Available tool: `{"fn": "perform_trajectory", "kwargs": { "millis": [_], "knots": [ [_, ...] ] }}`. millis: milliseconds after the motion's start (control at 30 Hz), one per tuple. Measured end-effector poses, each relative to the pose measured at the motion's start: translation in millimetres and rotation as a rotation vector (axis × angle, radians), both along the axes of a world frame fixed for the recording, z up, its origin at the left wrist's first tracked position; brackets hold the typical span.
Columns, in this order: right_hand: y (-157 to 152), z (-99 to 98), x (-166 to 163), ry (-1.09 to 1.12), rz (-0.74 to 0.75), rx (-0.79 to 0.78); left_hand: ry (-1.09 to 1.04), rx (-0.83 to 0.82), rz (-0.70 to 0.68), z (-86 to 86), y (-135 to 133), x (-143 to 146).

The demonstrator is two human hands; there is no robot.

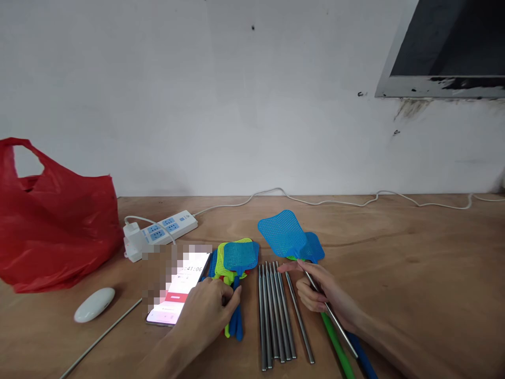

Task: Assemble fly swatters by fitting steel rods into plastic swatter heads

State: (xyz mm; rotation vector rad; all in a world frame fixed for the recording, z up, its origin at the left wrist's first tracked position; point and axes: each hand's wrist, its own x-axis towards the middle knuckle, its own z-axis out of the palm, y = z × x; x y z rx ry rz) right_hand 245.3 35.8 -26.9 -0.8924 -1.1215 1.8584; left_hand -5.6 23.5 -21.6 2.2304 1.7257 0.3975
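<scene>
My right hand (325, 295) is closed around a metal rod that slants down to the right. A blue mesh fly swatter head (282, 231) meets the rod's upper end at my fingers, and the index finger stretches left. Beneath this hand lie another blue swatter head (314, 247), a green handle (339, 347) and a blue handle. My left hand (209, 302) curls over a stack of small fly swatters (241, 255), thumb against a blue handle; some fingertips are hidden. Between my hands, several metal rods (274, 316) lie side by side, with a single rod (300, 318) slightly apart.
A lit phone (177, 295) lies beside my left forearm. Farther left are a white rounded object (94, 305), a red plastic bag (59, 231) and a white power strip (169, 226). A white cable (327, 202) runs along the wall; a dark-screened panel (453, 42) hangs above.
</scene>
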Motion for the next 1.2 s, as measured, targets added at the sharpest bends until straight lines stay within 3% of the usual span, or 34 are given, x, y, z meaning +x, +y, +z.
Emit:
{"fn": "perform_trajectory", "kwargs": {
  "millis": [133, 267, 467, 700, 867, 967, 1100, 1133, 1200],
  "knots": [
    [1.4, 0.9, 1.3, 0.024, 0.07, -0.047, -0.113, 0.137, 0.01, 2.7, -0.7, -5.7],
    [4.6, -1.1, 6.0, 0.079, 0.299, -0.166, -0.286, 0.287, 0.014, 1.9, -1.5, -10.1],
    [4.0, 3.2, 9.4, 0.057, 0.565, -0.193, -0.481, 0.245, -0.04, 2.2, -1.0, -6.7],
    [-0.6, 10.6, 4.6, -0.012, 0.736, -0.182, -0.466, 0.38, -0.209, 6.4, 5.8, -11.5],
    [-9.6, 18.5, 2.7, -0.219, 0.587, 0.031, -0.521, 0.387, -0.244, 10.7, 8.0, -12.7],
    [-15.3, 27.4, 6.9, -0.508, 0.434, 0.315, -0.528, 0.225, -0.215, 17.2, 7.8, -11.3],
    [-16.8, 22.6, 19.8, -0.877, 0.049, 0.822, -0.798, -0.086, 0.034, 28.0, 14.6, -20.6],
    [-16.7, 18.6, 24.1, -0.94, -0.057, 0.877, -0.888, -0.088, 0.134, 30.4, 17.4, -25.1],
    [-16.9, 11.3, 32.3, -1.01, -0.168, 0.869, -0.963, -0.039, 0.173, 33.7, 22.1, -33.5]
  ]
}}
